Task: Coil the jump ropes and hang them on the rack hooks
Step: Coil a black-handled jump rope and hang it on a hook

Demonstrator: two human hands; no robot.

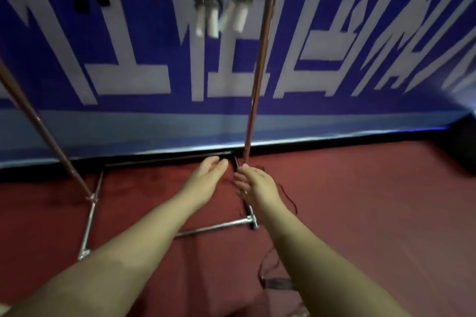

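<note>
— Red carpet [360, 201] carries the rack's metal base [216, 226]; where is the jump rope?

— From the head view, a thin dark jump rope [289, 199] trails over the carpet near the base's right corner, its handle [277, 284] lying close to the lower edge.

— And the hands?

— The right hand [253, 184] pinches the cord beside the rack's upright pole [257, 72]. The left hand [210, 171] is just beside it, fingers straight and pressed together, holding nothing.

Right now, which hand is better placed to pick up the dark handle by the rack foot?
Probably the right hand: its fingertips are right beside the dark handle, and the thin cord trails past that wrist. The left hand is open and slightly farther away.
</note>
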